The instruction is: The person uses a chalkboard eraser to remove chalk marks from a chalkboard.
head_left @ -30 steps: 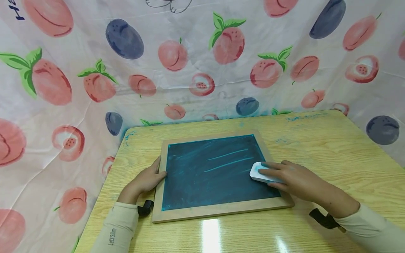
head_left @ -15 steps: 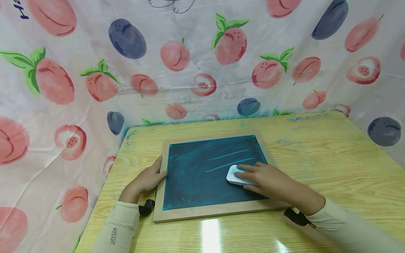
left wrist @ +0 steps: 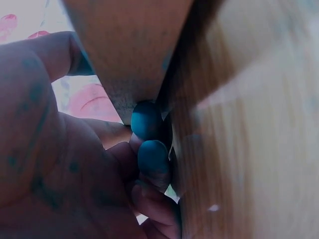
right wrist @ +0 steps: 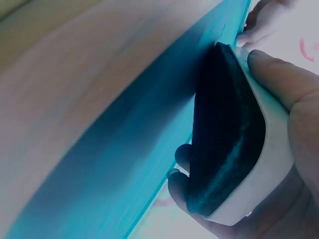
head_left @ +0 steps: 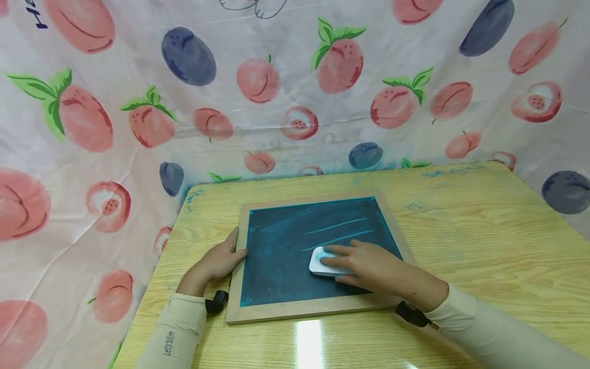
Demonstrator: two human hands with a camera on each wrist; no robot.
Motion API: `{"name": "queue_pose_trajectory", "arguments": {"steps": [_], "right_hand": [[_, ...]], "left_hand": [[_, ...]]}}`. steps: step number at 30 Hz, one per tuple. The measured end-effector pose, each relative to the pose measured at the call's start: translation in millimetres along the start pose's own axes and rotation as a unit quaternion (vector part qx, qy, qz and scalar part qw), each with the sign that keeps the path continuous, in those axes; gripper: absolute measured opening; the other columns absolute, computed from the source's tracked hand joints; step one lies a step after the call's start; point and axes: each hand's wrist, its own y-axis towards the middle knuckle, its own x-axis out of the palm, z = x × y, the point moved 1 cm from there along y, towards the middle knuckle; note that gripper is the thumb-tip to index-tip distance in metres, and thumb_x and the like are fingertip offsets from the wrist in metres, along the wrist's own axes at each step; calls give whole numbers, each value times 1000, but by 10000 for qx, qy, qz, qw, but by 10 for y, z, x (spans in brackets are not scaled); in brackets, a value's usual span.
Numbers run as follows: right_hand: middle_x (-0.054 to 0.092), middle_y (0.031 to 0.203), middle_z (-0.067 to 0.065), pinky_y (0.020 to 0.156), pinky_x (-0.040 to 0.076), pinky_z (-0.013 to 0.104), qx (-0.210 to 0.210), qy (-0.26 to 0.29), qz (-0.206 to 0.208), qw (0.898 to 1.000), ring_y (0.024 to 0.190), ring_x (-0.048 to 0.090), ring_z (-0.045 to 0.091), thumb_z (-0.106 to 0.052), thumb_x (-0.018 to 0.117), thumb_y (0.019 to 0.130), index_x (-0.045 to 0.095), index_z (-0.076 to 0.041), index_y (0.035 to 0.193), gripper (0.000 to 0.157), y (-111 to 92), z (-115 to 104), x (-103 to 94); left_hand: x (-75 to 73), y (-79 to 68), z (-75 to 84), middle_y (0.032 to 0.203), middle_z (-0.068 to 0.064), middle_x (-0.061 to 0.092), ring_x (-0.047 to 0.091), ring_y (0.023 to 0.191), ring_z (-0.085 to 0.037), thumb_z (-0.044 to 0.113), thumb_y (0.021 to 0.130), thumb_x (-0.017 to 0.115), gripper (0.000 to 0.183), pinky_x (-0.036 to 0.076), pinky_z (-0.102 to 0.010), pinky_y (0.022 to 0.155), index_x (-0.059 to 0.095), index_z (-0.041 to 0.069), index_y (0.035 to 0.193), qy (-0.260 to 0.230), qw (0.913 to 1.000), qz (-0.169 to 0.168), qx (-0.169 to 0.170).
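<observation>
A small chalkboard in a pale wooden frame lies on the table, two blue chalk lines across its upper right part. At the frame's left side, my left hand holds on, thumb over the rim. In the left wrist view, its curled fingertips are blue with chalk dust and sit against the wooden frame. My right hand grips a white chalkboard eraser on the board, just below the lines. The right wrist view shows the eraser's dark felt, dusted blue, facing the board.
The wood-grain table extends around the board, with blue chalk smudges near its back edge. A fruit-printed cloth hangs close behind and along the left side.
My right hand has moved the eraser leftward over the board, from near its right edge to the lower middle. The left hand keeps its place on the frame.
</observation>
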Motion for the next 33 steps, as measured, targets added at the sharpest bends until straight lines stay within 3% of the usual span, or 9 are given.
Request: {"name": "queue_pose_trajectory", "arguments": {"steps": [9,18,26,33], "right_hand": [[47,139,8,73,51,40,616,165,-21,9980,98,59,32,-35,61,87,51,-24,134,49,-384,289,-37],[49,137,9,75,49,46,1566,166,-125,9874,104,57,34,-34,62,86,53,-27,132,47,-796,556,-116],[51,135,9,73,49,42,1536,34,53,9881,99,57,30,-33,63,85,56,-25,129,45,-842,569,-100],[50,136,10,75,50,43,1307,107,30,9914,101,57,33,-32,62,86,55,-22,130,46,-719,457,-99]], "left_hand": [[3,0,17,124,-18,56,59,61,-16,41,94,42,74,45,-31,68,-4,22,150,14,10000,-31,-91],[-30,-35,-12,134,-21,47,59,66,-15,40,94,41,75,45,-32,70,-4,20,150,48,10000,-40,-46],[-18,-24,-17,134,-19,48,59,66,-15,41,94,41,74,45,-32,71,-4,22,150,45,10000,-48,-18],[-18,-12,18,133,-19,49,59,67,-15,41,94,41,74,45,-34,73,-4,21,150,91,9999,-75,40]]}}
